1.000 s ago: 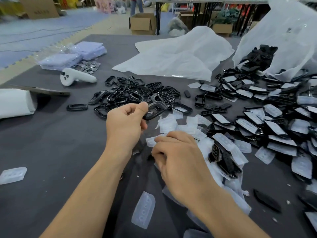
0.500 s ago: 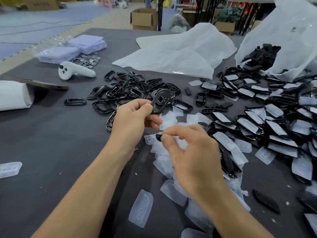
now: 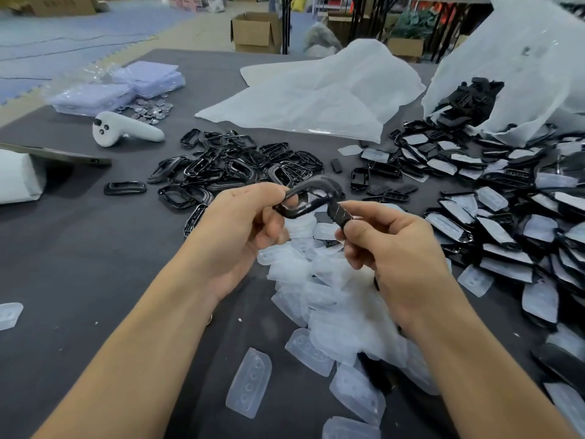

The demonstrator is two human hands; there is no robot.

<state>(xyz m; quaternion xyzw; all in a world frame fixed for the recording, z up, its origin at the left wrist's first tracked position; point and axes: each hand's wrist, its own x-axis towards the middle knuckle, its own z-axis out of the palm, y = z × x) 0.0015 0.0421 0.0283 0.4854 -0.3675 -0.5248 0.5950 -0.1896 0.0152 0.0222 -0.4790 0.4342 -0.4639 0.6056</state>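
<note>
Glossy black oval plastic frame, held in mid-air, is pinched at its left end by the left hand; its long axis points right toward the small black plastic insert pinched in the right hand.

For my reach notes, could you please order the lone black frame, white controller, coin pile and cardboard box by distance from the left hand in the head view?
From the left hand:
1. lone black frame, to its left.
2. white controller, farther back left.
3. coin pile, just behind the controller.
4. cardboard box, on the floor beyond.
</note>
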